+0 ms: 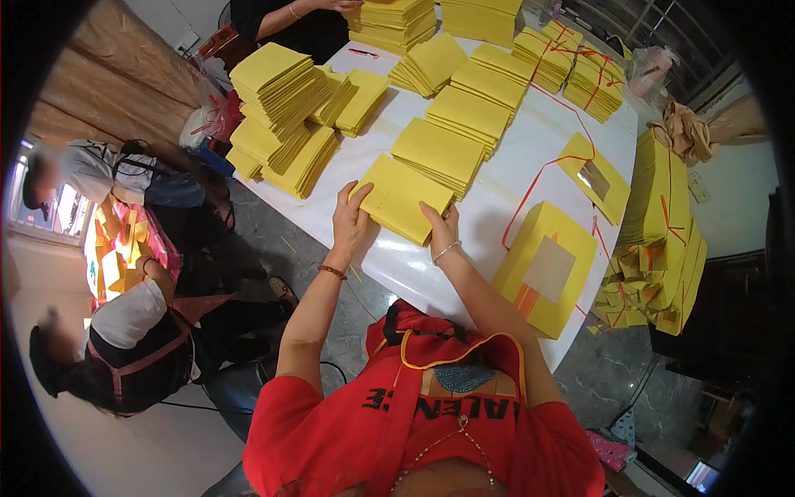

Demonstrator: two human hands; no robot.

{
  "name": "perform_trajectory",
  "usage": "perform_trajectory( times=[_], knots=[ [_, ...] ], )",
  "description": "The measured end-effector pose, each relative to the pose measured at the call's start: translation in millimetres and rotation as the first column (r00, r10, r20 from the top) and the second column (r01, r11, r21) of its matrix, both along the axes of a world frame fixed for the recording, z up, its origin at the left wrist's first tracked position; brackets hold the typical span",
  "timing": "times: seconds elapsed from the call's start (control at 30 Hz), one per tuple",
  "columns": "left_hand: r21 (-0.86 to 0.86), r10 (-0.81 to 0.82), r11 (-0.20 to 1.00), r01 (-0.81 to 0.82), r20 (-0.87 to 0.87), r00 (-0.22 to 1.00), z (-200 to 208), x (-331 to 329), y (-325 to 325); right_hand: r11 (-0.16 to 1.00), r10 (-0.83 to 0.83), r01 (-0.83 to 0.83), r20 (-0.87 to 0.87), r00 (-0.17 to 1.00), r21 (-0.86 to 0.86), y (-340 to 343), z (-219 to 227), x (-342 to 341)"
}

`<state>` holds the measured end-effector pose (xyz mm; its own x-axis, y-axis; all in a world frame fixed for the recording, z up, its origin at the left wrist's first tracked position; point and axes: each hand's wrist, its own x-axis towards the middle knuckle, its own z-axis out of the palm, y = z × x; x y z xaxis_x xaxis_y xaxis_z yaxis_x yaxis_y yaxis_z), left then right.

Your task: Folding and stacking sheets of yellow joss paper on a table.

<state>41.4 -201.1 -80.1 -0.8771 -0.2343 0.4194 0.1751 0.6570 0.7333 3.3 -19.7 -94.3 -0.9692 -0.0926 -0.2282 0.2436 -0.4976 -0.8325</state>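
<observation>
At the bottom centre, a red shirt (323, 431) fills the foreground, with both bare forearms reaching up toward the middle of the frame. There, at the near edge of a white desk (397, 267), lies the yellow stack (403, 197), a neat pile of folded pieces set slightly askew. The left hand (351, 217) holds its left side, fingers over the edge, a beaded bracelet (332, 272) at the wrist. The right hand (440, 228) holds its lower right corner, thumb on the top face, a pale bracelet (446, 251) at the wrist.

Right of centre sits a yellow pile with a grey panel (546, 269); just above it lies a yellow piece with a dark window (593, 178), a red ribbon (542, 168) trailing across and past it. From the held pile, a row of yellow stacks (439, 151) runs toward the upper right. Taller piles (277, 95) stand at upper left of centre, and ribbon-tied bundles (594, 81) at upper right. More yellow bundles (662, 199) stand along the right side.

At left, two people (132, 352) sit near a pile of yellow pieces (116, 261). At the top, a co-worker's hand (331, 4) is beside a high stack (391, 25).
</observation>
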Motion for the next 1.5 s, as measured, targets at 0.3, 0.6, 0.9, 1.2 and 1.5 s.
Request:
perform_trajectory(
  times=[0.3, 0.6, 0.9, 1.2, 1.5],
  knots=[
    [-0.068, 0.002, 0.998, 0.004, 0.083, 0.997, 2.6, -10.0, -1.8, 0.951, 0.16, -0.183, 0.112, 0.981, 0.249, 12.9, 11.9, -14.9],
    [-0.682, -0.182, 0.723, 0.113, -0.03, 0.983, 41.2, -19.2, -13.5, 0.862, -0.184, 0.059, 0.204, 0.961, 0.503, 37.3, 16.8, 5.1],
    [-0.718, -0.368, 0.693, 0.063, -0.277, 0.887, 93.4, 26.0, -20.0, 0.877, 0.356, -0.295, 0.103, 0.929, -0.379, 68.8, 97.8, 66.2],
    [0.589, 0.082, 0.776, -0.228, 0.264, 0.961, -14.8, 153.2, -32.1, 0.88, 0.475, -0.46, 0.236, 0.848, -0.118, 24.5, 27.2, 111.2],
    [0.867, 0.139, 0.279, -0.413, 0.389, 0.91, -31.0, 117.4, -3.1, 0.866, 0.461, -0.494, 0.255, 0.85, 0.08, -2.8, -10.8, 87.8]
  ],
)
